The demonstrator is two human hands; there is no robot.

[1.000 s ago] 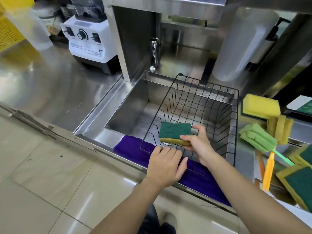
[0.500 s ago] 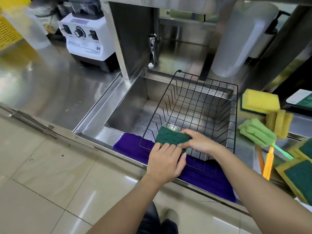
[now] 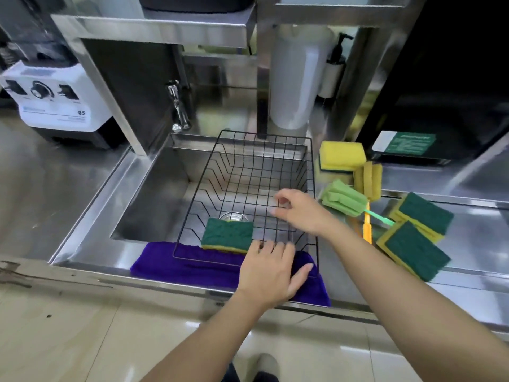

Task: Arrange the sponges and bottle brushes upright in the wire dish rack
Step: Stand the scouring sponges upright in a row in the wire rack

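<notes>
A black wire dish rack (image 3: 312,166) sits over the steel sink. One green-and-yellow sponge (image 3: 227,236) stands on its long edge at the rack's near left corner. My left hand (image 3: 268,268) rests on the rack's near rim beside that sponge, fingers flat. My right hand (image 3: 298,209) hovers over the rack's right side, empty, fingers loosely curled. On the counter to the right lie a yellow sponge (image 3: 341,155), a green-headed bottle brush (image 3: 344,198), a yellow-headed brush (image 3: 368,179) and two green-topped sponges (image 3: 422,213) (image 3: 414,250).
A purple cloth (image 3: 192,266) lies on the sink's near edge under the rack. A tap (image 3: 177,106) hangs at the sink's back left. A white blender base (image 3: 52,103) stands on the left counter, a white cylinder (image 3: 294,78) behind the rack.
My right hand set the sponge on edge in the rack's near left corner, let go, and pulled back to the right. My left hand stayed at the near rim.
</notes>
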